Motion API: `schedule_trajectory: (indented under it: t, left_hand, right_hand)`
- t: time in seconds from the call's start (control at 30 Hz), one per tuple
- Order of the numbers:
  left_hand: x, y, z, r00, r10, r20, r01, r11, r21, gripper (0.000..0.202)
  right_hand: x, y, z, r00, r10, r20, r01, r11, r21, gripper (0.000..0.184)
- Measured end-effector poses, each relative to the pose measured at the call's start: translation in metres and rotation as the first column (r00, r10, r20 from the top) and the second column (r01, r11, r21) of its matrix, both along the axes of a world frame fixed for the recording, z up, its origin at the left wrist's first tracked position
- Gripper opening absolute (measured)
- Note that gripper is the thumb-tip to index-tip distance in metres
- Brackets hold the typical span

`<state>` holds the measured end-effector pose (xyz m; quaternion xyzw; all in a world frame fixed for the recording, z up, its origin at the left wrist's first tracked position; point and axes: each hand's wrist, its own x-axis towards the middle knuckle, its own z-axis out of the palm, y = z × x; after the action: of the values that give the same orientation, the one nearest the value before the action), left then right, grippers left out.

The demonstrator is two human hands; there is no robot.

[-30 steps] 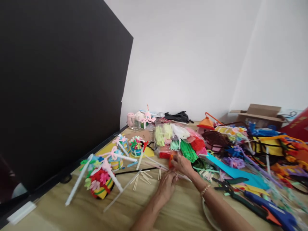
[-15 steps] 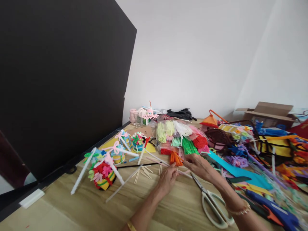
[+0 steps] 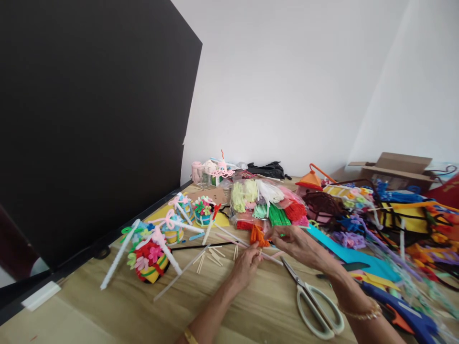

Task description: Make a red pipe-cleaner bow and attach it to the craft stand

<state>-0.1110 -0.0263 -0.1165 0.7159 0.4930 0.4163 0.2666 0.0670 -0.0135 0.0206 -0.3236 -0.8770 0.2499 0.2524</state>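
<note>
Head view: pretty cluttered table. A bag of fuzzy wires point(image 3: 268, 205) sits right behind the 2 hands, scissors point(image 3: 315, 301) lie just to their right, and a flower pot point(image 3: 148, 260) is well off to the left. The left hand point(image 3: 247, 265) has its fingertips pinched on a pink stick point(image 3: 234, 241). The stick lies flat on the table, running far-left to near-right. The right hand point(image 3: 294, 241) touches an orange bundle point(image 3: 257, 235); can't tell if it's gripping.
</note>
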Motion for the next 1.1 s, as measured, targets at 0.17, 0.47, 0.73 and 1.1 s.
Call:
schedule_trajectory:
  t: [0.17,0.47,0.73,1.1]
  left_hand:
    - [0.000,0.000,-0.001,1.000,0.009,0.007,-0.008,1.000,-0.013,0.025]
    - [0.000,0.003,-0.001,0.998,0.013,0.067,-0.009,0.999,-0.049,0.024]
    - [0.005,-0.005,0.031,0.980,0.024,0.199,-0.015,0.999,-0.048,0.036]
    - [0.043,0.011,0.112,0.809,-0.120,0.576,0.214,0.972,-0.098,0.042]
  right_hand:
    - [0.001,-0.015,0.019,0.996,0.058,-0.065,-0.060,0.998,-0.028,0.024]
    - [0.045,-0.078,0.070,0.547,-0.115,-0.829,0.122,0.991,-0.056,0.024]
    - [0.049,-0.065,0.067,0.686,-0.272,-0.674,0.181,0.962,-0.204,0.025]
    - [0.027,0.008,0.014,0.806,-0.265,-0.529,0.051,0.922,-0.384,0.033]
